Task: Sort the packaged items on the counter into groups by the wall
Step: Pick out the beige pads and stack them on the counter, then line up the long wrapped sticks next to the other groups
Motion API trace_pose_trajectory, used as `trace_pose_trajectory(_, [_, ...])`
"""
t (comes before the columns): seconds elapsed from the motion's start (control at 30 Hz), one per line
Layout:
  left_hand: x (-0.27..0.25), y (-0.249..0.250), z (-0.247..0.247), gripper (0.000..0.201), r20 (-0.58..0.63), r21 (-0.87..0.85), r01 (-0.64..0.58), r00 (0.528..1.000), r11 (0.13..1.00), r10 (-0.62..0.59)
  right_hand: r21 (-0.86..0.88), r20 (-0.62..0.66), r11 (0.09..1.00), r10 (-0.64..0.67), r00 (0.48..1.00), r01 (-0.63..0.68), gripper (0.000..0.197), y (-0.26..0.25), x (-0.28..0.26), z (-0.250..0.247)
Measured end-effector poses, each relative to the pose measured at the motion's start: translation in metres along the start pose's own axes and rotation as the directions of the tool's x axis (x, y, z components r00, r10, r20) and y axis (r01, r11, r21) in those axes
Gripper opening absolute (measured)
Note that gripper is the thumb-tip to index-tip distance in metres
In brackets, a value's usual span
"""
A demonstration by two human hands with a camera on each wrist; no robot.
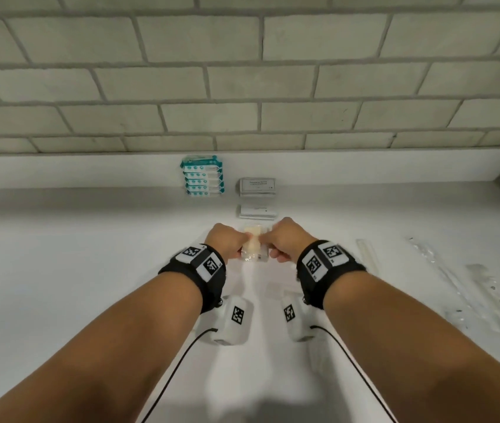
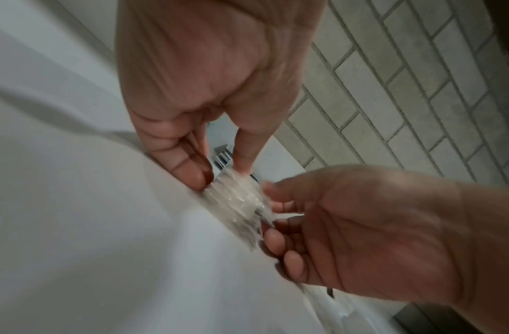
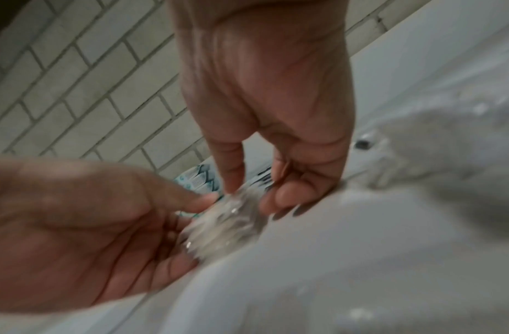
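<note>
A small clear-wrapped packet (image 1: 252, 247) with cream contents lies on the white counter (image 1: 89, 270), a little in front of the wall groups. My left hand (image 1: 236, 246) pinches its left side and my right hand (image 1: 273, 243) pinches its right side. In the left wrist view the left hand (image 2: 221, 174) has thumb and fingers on the crinkled wrapper (image 2: 236, 198). In the right wrist view the right hand (image 3: 254, 194) holds the same packet (image 3: 227, 223). By the wall stand a stack of teal packets (image 1: 202, 180) and a pile of white sachets (image 1: 257, 187).
A second small pile of white sachets (image 1: 257, 211) lies just beyond the hands. Long clear-wrapped items (image 1: 367, 254) and more crinkled clear packaging (image 1: 471, 288) lie on the counter to the right. The brick wall (image 1: 242, 87) rises behind a low white ledge.
</note>
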State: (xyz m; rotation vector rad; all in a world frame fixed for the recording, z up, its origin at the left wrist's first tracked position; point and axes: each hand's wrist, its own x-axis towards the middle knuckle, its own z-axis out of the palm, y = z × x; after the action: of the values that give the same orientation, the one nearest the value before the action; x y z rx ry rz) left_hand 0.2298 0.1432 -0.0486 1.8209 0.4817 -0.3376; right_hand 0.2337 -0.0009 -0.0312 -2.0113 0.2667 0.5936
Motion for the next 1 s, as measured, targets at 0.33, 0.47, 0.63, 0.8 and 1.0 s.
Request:
trace_pose_trajectory(0.33, [-0.089, 0.003, 0.006, 0.015, 0.066, 0.28, -0.291, 0.956, 0.915, 0.284, -0.379, 0.004, 0.918, -0.13, 0.992, 0.122, 0.01, 0.035, -0.088, -0.103])
trace_pose_trajectory(0.47, [-0.12, 0.008, 0.041, 0.023, 0.377, 0.557, -0.471, 0.877, 0.684, 0.297, -0.606, 0.115, 0.788, -0.05, 0.992, 0.11, 0.014, 0.057, -0.118, -0.103])
trace_pose_trajectory(0.63, [-0.129, -0.007, 0.081, 0.08, 0.343, 0.782, -0.398, 0.917, 0.48, 0.203, -0.769, 0.086, 0.633, -0.04, 0.996, 0.092, 0.028, 0.069, -0.16, -0.11])
trace_pose_trajectory(0.8, [-0.149, -0.019, 0.107, 0.075, 0.223, 0.88, -0.294, 0.949, 0.373, 0.221, -0.881, 0.121, 0.461, 0.001, 0.993, 0.106, 0.056, 0.12, -0.178, -0.097])
trace_pose_trajectory(1.0, [-0.165, -0.017, 0.118, 0.054, 0.272, 0.806, -0.25, 0.962, 0.537, 0.039, -0.772, 0.143, 0.61, -0.104, 0.984, 0.177, 0.012, 0.135, -0.174, -0.127])
